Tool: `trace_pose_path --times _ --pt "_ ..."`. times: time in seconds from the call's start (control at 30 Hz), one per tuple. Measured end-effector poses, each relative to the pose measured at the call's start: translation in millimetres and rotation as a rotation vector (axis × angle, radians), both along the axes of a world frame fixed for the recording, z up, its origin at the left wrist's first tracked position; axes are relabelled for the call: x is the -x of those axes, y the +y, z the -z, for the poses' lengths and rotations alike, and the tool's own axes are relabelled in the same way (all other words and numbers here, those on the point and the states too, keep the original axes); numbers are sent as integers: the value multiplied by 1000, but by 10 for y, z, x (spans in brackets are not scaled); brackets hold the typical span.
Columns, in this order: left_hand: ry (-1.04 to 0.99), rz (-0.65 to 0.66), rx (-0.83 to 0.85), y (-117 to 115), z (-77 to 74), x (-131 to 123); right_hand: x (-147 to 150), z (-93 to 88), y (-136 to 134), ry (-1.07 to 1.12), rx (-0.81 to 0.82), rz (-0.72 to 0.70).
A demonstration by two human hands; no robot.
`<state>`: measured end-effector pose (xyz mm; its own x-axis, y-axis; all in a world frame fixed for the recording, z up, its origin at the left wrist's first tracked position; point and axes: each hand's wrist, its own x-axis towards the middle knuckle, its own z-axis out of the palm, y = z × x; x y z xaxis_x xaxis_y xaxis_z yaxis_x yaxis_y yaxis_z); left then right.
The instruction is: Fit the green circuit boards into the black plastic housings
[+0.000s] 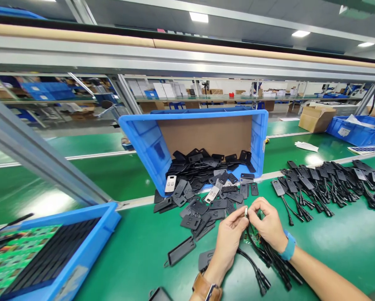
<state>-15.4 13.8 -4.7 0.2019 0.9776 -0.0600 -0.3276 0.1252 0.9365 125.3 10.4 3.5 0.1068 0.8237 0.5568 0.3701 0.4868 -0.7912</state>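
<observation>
My left hand (229,236) and my right hand (268,223) meet over the green bench, thumbs and fingers pinched together. Between their fingertips is a small pale piece (246,212), too small to make out further. Black cables with plug ends (262,280) run out beneath my hands toward the front. Partly covered by my right hand are green circuit boards (252,240) with the cables around them. Beside my left wrist lies a black plastic cover (205,260). Farther left, an open black casing (181,251) with a loop at its end rests on the bench.
A blue crate (259,142) tipped on its side spills black covers (200,209) onto the bench. Cabled black units (312,184) lie in rows at right. A blue tray (102,230) at left holds boards and black casings. A metal post (49,146) slants at left.
</observation>
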Motion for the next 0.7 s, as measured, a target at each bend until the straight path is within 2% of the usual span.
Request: trace_pose_path --times 0.27,0.37,0.5,0.6,0.7 --pt "-35 -26 24 14 6 -8 -21 32 -4 28 15 -42" --pt "-49 -33 28 24 14 -3 -126 54 101 56 84 53" --pt "-57 -50 20 42 39 6 -387 73 481 36 335 274" --pt "-64 -67 28 57 25 9 -511 38 859 -50 484 305" --pt "-56 -59 39 62 -30 20 -481 -52 1115 -143 593 338"
